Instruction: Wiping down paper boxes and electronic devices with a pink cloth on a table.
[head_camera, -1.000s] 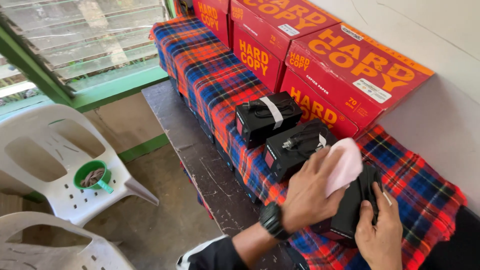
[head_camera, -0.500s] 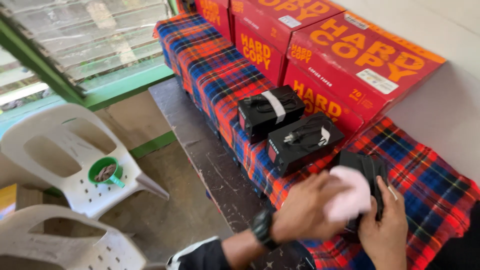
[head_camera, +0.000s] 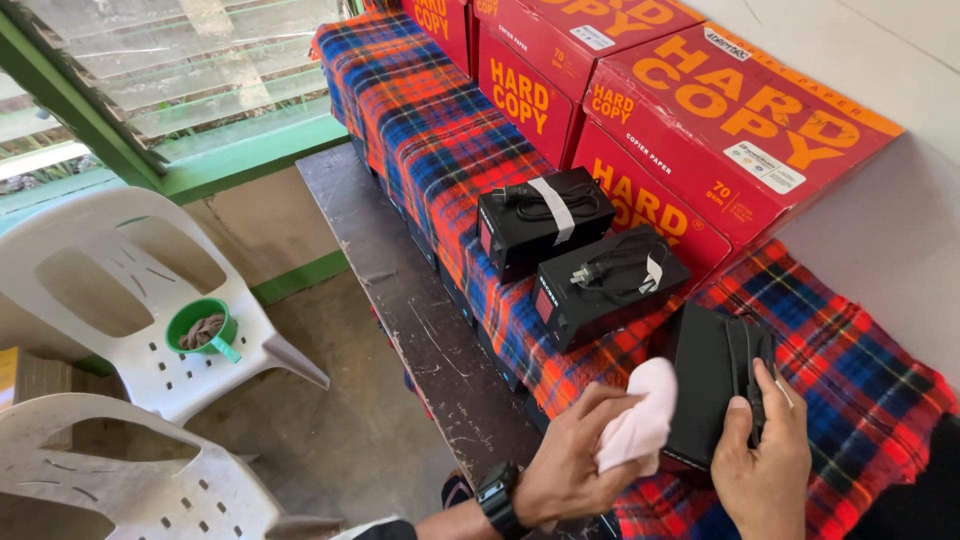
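Observation:
My left hand (head_camera: 575, 455) grips a pale pink cloth (head_camera: 640, 415) and presses it against the near side of a black box-shaped device (head_camera: 712, 385). My right hand (head_camera: 765, 450) holds that device by its right edge, thumb on top, tilting it up off a red and blue plaid cloth (head_camera: 440, 150). A dark watch (head_camera: 497, 497) sits on my left wrist. Two more black devices lie further along the plaid: one (head_camera: 610, 285) with a coiled cord on top, and another (head_camera: 542, 220) with a cord under a white strap.
Red cardboard boxes (head_camera: 720, 120) are stacked against the wall behind the devices. A dark worn tabletop (head_camera: 400, 300) runs along the plaid's left side. White plastic chairs (head_camera: 130, 290) stand on the left, one holding a green cup (head_camera: 203, 327). A louvred window (head_camera: 160, 60) is above.
My left hand with the pink cloth has slid down from the top of the black device to its near side. The view has shifted slightly.

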